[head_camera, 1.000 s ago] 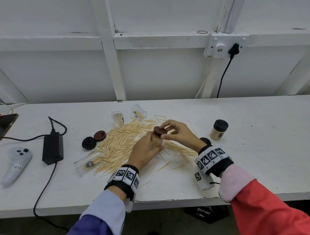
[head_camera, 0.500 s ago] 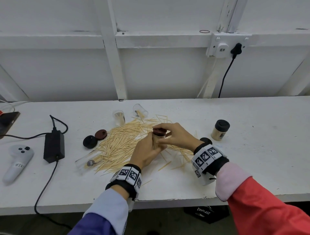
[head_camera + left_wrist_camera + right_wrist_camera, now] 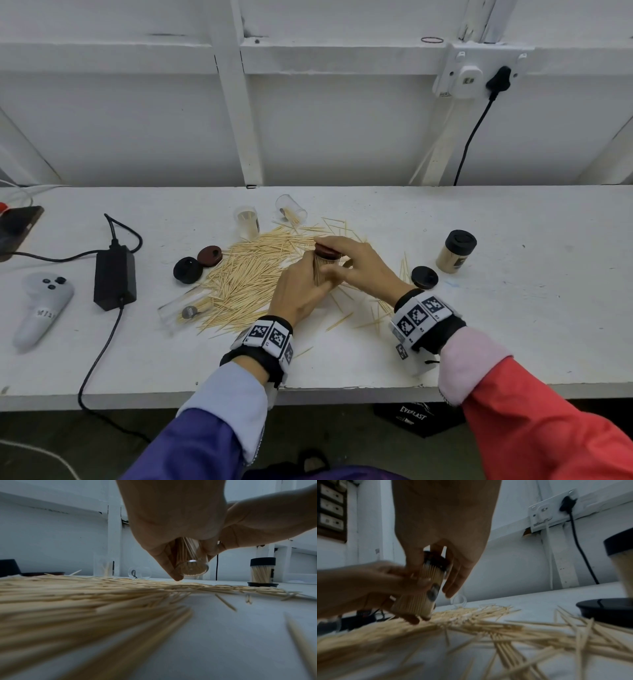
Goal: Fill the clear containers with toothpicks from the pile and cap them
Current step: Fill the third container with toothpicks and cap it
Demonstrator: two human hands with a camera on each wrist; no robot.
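Left hand (image 3: 297, 289): fingers wrapped round a toothpick-filled clear container (image 3: 323, 270).
Right hand (image 3: 356, 265): fingertips gripping its brown cap (image 3: 327, 251).
Pile (image 3: 250, 277): spread on the bench (image 3: 513, 308).

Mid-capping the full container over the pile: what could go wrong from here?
1. The filled container is held tilted above the toothpick pile; if the brown cap is not seated, sticks may spill back out.
2. The right hand grips only the cap, the left hand the body: a slip could drop it.
3. The lying container beside the pile might roll if bumped.
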